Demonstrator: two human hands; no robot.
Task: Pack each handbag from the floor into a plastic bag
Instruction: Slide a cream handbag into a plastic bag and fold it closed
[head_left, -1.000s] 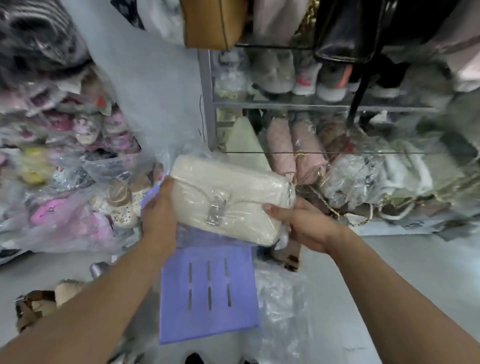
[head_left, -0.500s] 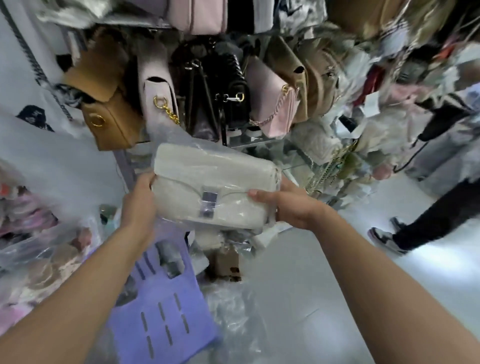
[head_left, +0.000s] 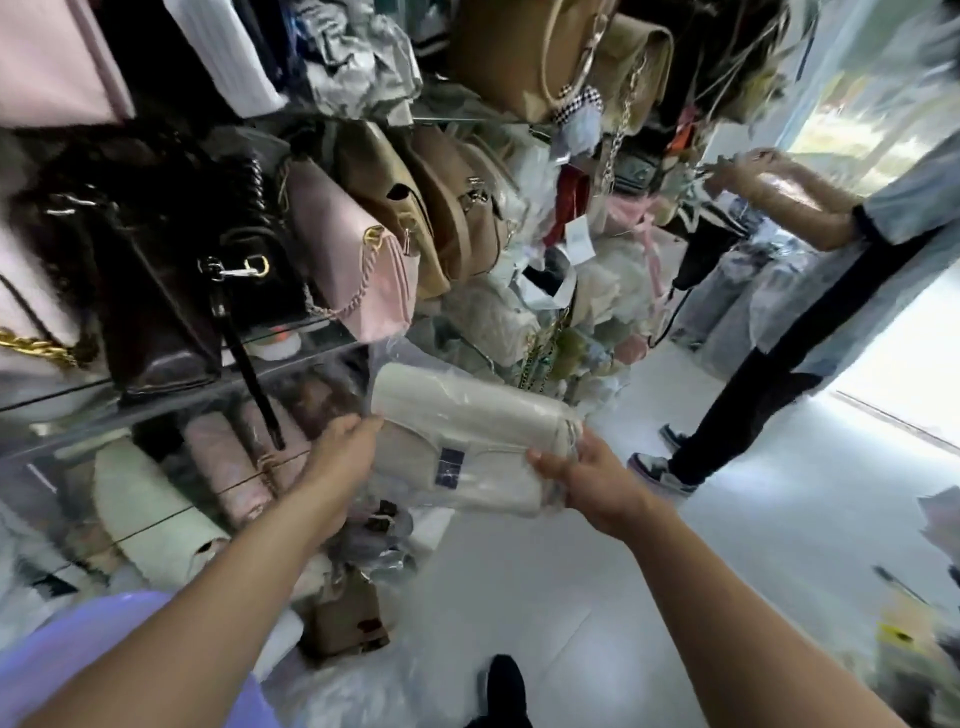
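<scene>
Cream rectangular leather handbag (head_left: 467, 441), wrapped in a clear plastic bag (head_left: 415, 364), hangs above the pale floor (head_left: 571, 597) beside glass shelves (head_left: 291, 343). Left hand (head_left: 340, 457) grips its left end, right hand (head_left: 587, 478) its right end, fingers curled around it.

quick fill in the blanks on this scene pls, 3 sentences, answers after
1. The left hand and right hand grip the cream handbag, which sits in a clear bag made of ____.
2. The bag just right of the black bag is ____.
3. The small brown bag lies on the ____.

Missing words: plastic; pink; floor
</scene>
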